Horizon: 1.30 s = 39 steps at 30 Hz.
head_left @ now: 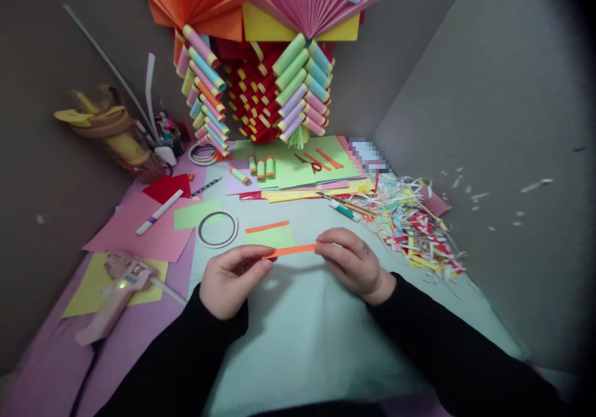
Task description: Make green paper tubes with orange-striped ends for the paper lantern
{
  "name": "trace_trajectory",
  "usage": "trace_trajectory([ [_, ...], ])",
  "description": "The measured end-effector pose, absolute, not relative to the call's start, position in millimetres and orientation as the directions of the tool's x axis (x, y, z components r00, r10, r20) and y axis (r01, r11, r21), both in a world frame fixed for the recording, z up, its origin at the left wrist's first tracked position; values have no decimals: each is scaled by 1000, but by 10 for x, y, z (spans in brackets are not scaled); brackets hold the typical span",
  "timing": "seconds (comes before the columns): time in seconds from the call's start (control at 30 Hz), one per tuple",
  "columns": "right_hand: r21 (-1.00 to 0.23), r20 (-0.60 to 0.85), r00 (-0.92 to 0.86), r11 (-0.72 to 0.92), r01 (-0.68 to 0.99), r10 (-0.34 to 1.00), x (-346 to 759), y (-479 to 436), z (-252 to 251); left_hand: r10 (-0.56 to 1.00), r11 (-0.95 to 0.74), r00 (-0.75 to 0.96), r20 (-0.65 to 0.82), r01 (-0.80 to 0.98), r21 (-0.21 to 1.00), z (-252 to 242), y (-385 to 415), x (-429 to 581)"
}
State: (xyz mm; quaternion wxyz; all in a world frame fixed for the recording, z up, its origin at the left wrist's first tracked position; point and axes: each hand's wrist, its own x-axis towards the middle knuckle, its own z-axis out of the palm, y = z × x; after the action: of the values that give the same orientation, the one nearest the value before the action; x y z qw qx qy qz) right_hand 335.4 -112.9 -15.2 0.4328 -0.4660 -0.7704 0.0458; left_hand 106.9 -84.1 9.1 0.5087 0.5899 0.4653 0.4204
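Observation:
An orange paper strip [294, 251] stretches level between my two hands, a little above the pale green tabletop [321, 336]. My left hand [236, 277] pinches its left end between thumb and fingers. At the other end, the fingertips of my right hand [352, 260] are closed on the strip. Just beyond it lies a light green paper piece [272, 237] with a second orange strip [267, 226] along its far edge. A roll of double-sided tape [218, 228] rests flat beyond my left hand.
A glue gun [116, 299] with a lit green light lies at left on yellow paper. Several green paper rolls [261, 169] and red-handled scissors [315, 166] are at the back. Paper scraps [419, 224] pile up at right. Colourful paper-roll garlands [302, 88] hang above the back.

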Motion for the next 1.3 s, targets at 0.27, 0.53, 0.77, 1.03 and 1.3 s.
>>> trace_trajectory([
  [0.27, -750, 473, -6, 406, 522, 881, 3152, -1053, -143, 930, -367, 213, 301, 457, 810, 60, -724, 978],
  [0.53, -884, 136, 76, 87, 459, 988, 3071, -957, -260, 951, -250, 304, 53, 658, 710, -18, -558, 823],
  [0.77, -920, 24, 101, -17, 391, 995, 3016, -875, -320, 936, -252, 348, -44, 756, 604, -14, -506, 817],
  [1.03, -934, -32, 96, -65, 352, 995, 3024, -844, -384, 916, -265, 381, -124, 809, 525, -50, -440, 779],
  [1.3, -940, -45, 86, -71, 334, 995, 3031, -846, -389, 899, -305, 416, -135, 819, 486, -115, -393, 750],
])
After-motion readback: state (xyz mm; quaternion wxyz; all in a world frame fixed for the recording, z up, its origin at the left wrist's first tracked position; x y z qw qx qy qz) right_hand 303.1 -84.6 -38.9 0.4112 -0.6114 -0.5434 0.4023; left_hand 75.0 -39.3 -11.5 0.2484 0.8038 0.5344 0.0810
